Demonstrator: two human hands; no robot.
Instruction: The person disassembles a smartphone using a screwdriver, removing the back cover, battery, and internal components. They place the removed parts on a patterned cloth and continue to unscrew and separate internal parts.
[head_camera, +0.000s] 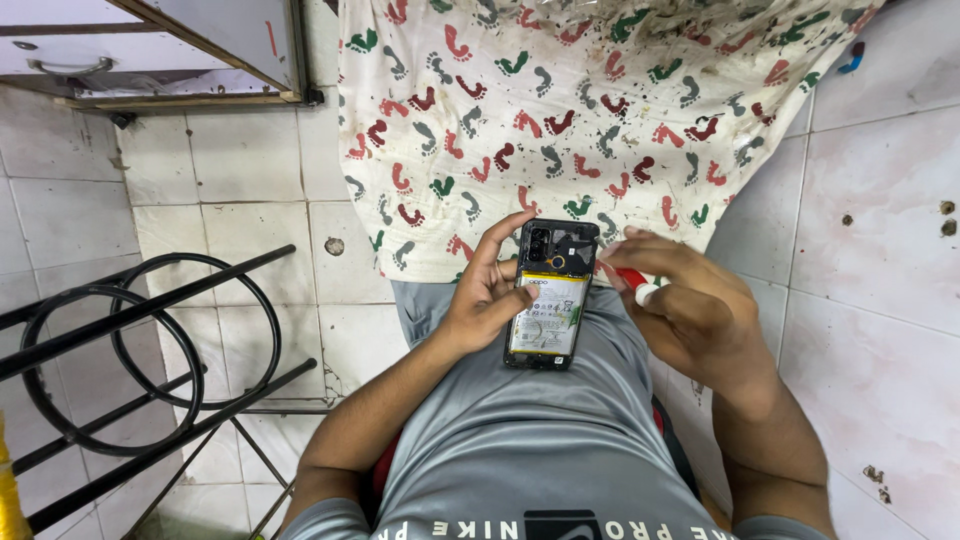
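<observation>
Above a tiled floor (250, 190), an already-opened phone (550, 295) is gripped by the left hand (485, 295); a red-handled screwdriver (632, 280) is pinched in the right hand (690, 310), internals still in place.

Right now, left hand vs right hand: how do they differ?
The left hand cradles the opened phone, fingers spread along its left edge; the right hand pinches a red-and-white tool in a tighter fist. Left reaches in from the left, right from the right. Both are bare and meet at the phone over the lap.
</observation>
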